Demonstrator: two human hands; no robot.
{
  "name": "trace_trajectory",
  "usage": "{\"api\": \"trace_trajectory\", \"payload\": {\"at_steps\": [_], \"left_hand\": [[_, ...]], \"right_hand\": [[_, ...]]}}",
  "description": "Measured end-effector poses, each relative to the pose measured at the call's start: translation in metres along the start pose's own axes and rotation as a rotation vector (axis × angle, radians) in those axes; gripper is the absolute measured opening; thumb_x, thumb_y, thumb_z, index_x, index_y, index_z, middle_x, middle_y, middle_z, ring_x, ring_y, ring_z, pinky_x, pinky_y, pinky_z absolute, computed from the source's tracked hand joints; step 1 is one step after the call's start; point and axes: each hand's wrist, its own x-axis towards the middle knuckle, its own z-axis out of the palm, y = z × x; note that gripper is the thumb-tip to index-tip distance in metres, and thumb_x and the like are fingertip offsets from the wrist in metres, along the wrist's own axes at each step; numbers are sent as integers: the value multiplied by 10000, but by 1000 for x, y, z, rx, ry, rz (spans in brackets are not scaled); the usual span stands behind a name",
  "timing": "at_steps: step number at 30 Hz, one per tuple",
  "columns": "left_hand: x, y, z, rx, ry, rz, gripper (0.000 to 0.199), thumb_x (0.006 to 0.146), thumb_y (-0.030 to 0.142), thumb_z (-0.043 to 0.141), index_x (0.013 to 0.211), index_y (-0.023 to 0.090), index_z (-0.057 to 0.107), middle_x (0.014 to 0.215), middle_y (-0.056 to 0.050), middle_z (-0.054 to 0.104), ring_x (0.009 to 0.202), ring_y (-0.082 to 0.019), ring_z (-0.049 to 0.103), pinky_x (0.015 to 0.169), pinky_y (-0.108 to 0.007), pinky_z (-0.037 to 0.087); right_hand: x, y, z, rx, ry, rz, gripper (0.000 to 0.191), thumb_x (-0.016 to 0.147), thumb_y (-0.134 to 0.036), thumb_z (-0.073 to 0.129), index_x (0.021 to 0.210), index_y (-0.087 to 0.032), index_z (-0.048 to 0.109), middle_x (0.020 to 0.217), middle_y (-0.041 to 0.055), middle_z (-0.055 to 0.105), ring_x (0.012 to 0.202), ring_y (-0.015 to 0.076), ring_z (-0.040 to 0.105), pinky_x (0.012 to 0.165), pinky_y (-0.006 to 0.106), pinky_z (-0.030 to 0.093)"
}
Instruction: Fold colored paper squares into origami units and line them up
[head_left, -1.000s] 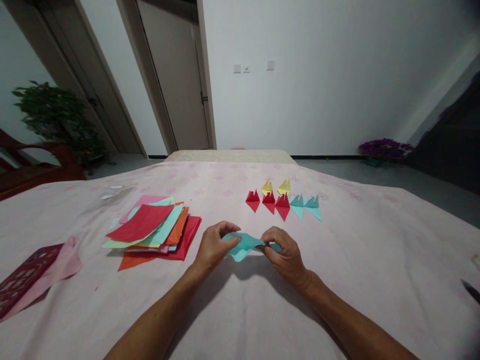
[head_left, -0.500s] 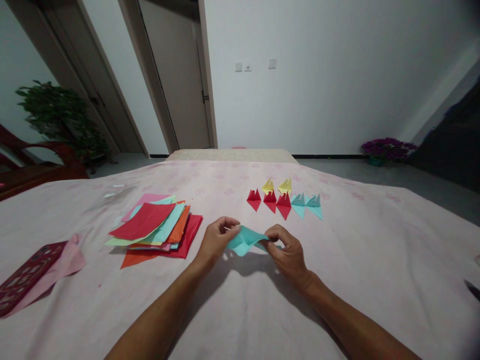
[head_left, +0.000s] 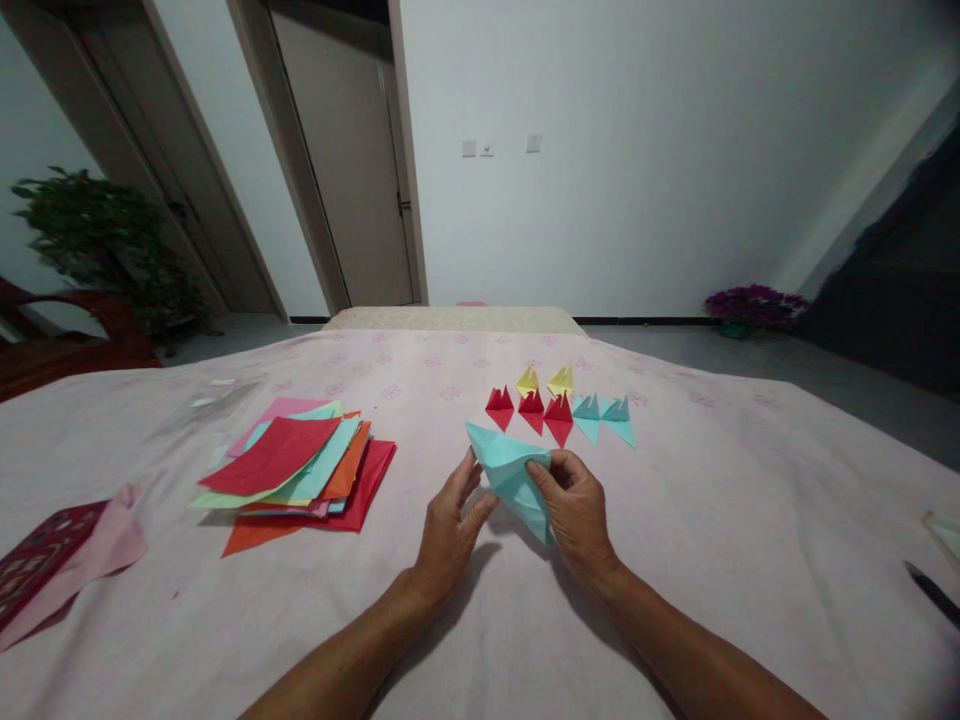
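Paper point(head_left: 514, 475), blue and part-folded, is over the near middle of the table point(head_left: 712, 520), pinched by the right hand point(head_left: 581, 510); the left hand point(head_left: 448, 530) is spread at its left edge, perhaps touching, I can't tell. I count seven birds point(head_left: 559, 420) done, farther off; this one looks unfinished, and a stack point(head_left: 300, 465) lies left.

Left hand point(head_left: 448, 528): thumb and fingers apart
Right hand point(head_left: 581, 512): pinching, fingers curled
Left arm point(head_left: 352, 645): bare, slanting in
Right arm point(head_left: 686, 630): bare, slanting in too
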Motion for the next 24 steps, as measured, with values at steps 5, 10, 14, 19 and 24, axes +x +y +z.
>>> {"api": "trace_trajectory", "payload": {"at_steps": [5,10,14,19,24], "left_hand": [[-2,-4,1,16,28,27,562,867,285,665,1407,235,518,1384,-109,589,1236,-280,584,1079,-449,433],[-4,-2,2,32,91,7,470,855,265,677,1320,248,612,1313,-89,646,1161,-265,634,1037,-416,465],[-5,-1,4,64,115,-8,338,846,292,685,1176,227,717,1226,-91,697,1149,-270,633,1035,-393,454],[-4,0,7,9,155,-65,299,858,346,665,1091,181,752,1085,-96,747,1030,-263,669,938,-375,500],[-2,2,9,-65,162,-164,311,810,372,705,1015,146,765,915,-94,759,795,-211,676,748,-313,536]], "right_hand": [[-4,2,3,14,-23,19,286,711,-416,780,762,-179,629,693,-14,609,644,143,529,590,256,435],[-7,2,7,32,-29,37,291,710,-424,779,766,-181,631,700,-11,613,650,148,535,594,263,442],[-9,5,8,15,-42,47,297,717,-425,778,775,-181,620,704,-13,613,649,146,533,599,264,440],[-9,5,8,16,-72,46,297,714,-424,776,758,-182,609,679,-21,590,628,138,513,581,259,428],[-5,4,8,-5,-77,42,292,702,-411,780,736,-183,601,656,-30,562,612,130,486,569,255,407]]}}
